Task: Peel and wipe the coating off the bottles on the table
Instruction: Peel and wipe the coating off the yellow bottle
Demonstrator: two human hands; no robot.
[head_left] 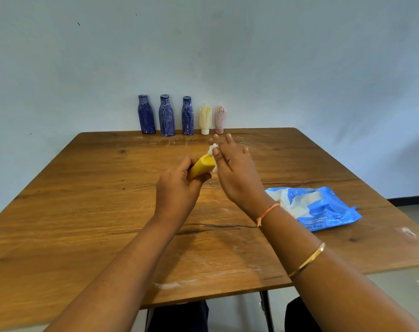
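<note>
**Head view: yellow bottle held above table centre**

Left hand (177,188): fingers curled tight round the smooth yellow plastic bottle (202,167), which is tilted above the brown wooden table (83,188). Right hand (234,171): fingers nearly straight, pressing a crumpled white wipe (213,149) against the bottle's end. Row of five coated bottles (166,116) upright at the table's 12 o'clock edge. Blue plastic wet-wipe pack (323,209) at 4 o'clock from the hands.

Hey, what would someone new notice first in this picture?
Mid-table, the left hand grips a yellow bottle while the right hand presses a white wipe to its end. Five coated bottles line the table's far edge; a blue wipes pack lies at right.
</note>
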